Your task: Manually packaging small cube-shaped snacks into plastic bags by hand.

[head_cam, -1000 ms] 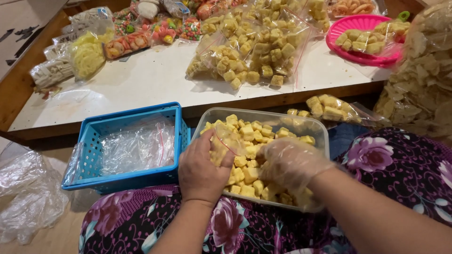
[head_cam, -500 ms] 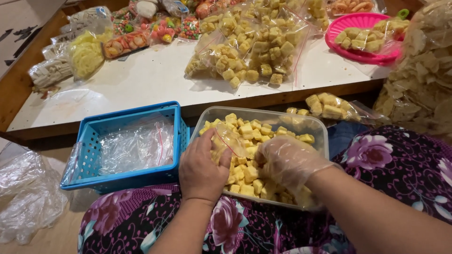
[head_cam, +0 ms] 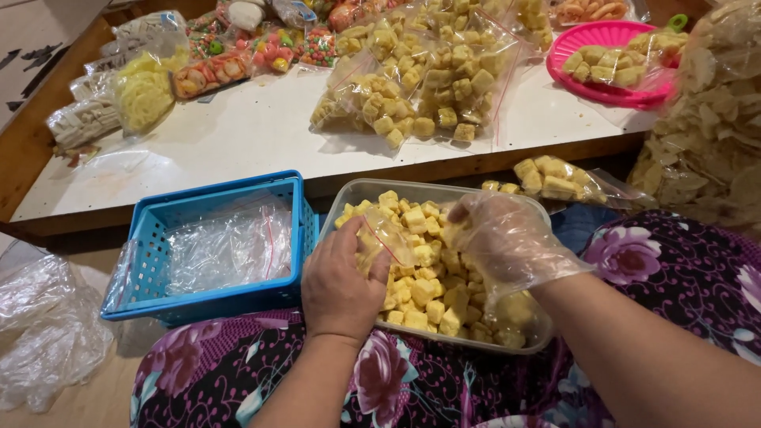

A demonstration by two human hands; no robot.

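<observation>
Head view shows my left hand (head_cam: 339, 285) pinching a small bag (head_cam: 386, 235) open over the tub (head_cam: 444, 192) while my gloved right hand (head_cam: 503, 238), loosely cupped, should drop cubes (head_cam: 420, 289) in gently.

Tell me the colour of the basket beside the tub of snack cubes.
Blue basket, seen in the head view.

left hand (head_cam: 339, 289) pinching, right hand (head_cam: 507, 238) gloved, cupped
</observation>
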